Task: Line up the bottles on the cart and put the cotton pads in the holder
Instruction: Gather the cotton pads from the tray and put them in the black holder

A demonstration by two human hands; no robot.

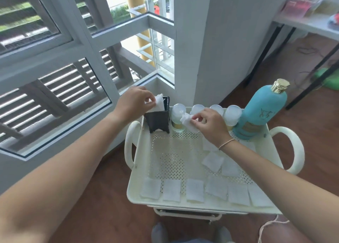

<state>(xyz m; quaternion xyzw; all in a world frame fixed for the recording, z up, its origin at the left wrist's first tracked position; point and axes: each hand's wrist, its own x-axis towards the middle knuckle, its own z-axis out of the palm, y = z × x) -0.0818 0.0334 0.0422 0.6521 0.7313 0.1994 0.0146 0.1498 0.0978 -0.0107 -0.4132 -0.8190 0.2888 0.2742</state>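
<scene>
From the head view, your left hand [134,103] pinches a cotton pad [159,102] at the mouth of the black holder [159,121], which stands in the far left corner of the cream cart [136,187]. Your right hand [209,122] pinches a second, crumpled pad [187,122] just right of the holder. Four small clear-capped bottles [178,114] (one partly hidden by your right hand) line the far edge, ending at a tall turquoise bottle [262,110] on the right. Loose pads [172,190] lie along the near edge.
</scene>
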